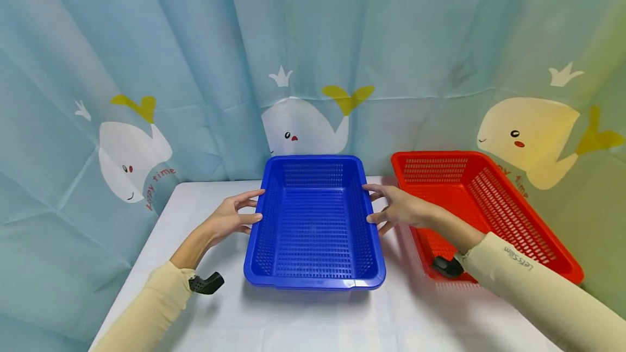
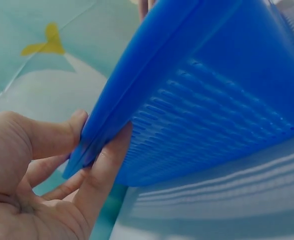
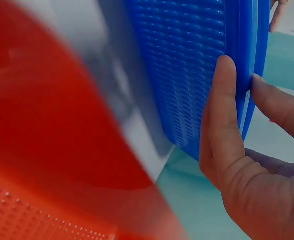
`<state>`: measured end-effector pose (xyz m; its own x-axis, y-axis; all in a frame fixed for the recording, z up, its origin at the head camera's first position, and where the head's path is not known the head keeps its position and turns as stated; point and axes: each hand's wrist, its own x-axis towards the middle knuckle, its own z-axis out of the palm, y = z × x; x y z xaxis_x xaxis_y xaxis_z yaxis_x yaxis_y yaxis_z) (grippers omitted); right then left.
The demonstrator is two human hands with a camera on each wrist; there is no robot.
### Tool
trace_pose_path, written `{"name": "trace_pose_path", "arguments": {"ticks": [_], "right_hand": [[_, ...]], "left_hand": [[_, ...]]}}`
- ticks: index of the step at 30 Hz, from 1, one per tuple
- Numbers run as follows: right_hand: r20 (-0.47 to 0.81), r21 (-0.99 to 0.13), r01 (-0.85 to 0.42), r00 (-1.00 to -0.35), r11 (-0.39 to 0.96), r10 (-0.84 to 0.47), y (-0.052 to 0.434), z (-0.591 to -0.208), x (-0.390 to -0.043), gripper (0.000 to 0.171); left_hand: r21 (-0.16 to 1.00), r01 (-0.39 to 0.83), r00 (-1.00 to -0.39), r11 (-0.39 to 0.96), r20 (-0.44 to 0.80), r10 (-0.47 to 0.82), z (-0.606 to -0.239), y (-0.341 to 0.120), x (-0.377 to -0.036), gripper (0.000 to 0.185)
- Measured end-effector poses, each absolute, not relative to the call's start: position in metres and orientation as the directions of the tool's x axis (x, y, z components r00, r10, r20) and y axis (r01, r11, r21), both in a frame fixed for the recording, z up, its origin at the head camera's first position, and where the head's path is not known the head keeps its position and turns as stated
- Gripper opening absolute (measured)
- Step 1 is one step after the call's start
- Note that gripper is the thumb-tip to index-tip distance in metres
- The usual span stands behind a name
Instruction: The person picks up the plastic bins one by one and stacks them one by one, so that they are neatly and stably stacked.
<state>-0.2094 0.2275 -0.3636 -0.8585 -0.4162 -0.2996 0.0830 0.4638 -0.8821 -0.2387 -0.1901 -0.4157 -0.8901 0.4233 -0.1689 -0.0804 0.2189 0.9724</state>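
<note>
A blue plastic basket with perforated walls is in the middle of the head view, its inside bare. My left hand pinches its left rim, thumb on the outer edge and fingers under the lip, as the left wrist view shows on the rim. On the opposite side my right hand pinches the right rim between thumb and fingers. In the right wrist view the fingers lie against the outer side wall of the basket. A shadow lies on the table below the basket's near edge.
A red perforated basket stands at the right, under my right forearm. Both stand over a white table. Behind hangs a light blue curtain with whale prints. Black wrist devices stick out below both sleeves.
</note>
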Motion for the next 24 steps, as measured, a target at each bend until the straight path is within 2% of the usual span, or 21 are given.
{"name": "trace_pose_path", "arguments": {"ticks": [13, 24], "right_hand": [[-0.290, -0.882, 0.071, -0.861, 0.467, -0.418, 0.257, -0.361, -0.204, 0.088], [-0.293, -0.898, 0.087, -0.850, 0.431, -0.438, 0.262, -0.361, -0.202, 0.090]], "left_hand": [[0.978, -0.099, -0.884, 0.181, -0.170, 0.435, -0.416, -0.162, -0.238, 0.068], [0.975, -0.124, -0.883, 0.186, -0.194, 0.428, -0.418, -0.159, -0.239, 0.067]]}}
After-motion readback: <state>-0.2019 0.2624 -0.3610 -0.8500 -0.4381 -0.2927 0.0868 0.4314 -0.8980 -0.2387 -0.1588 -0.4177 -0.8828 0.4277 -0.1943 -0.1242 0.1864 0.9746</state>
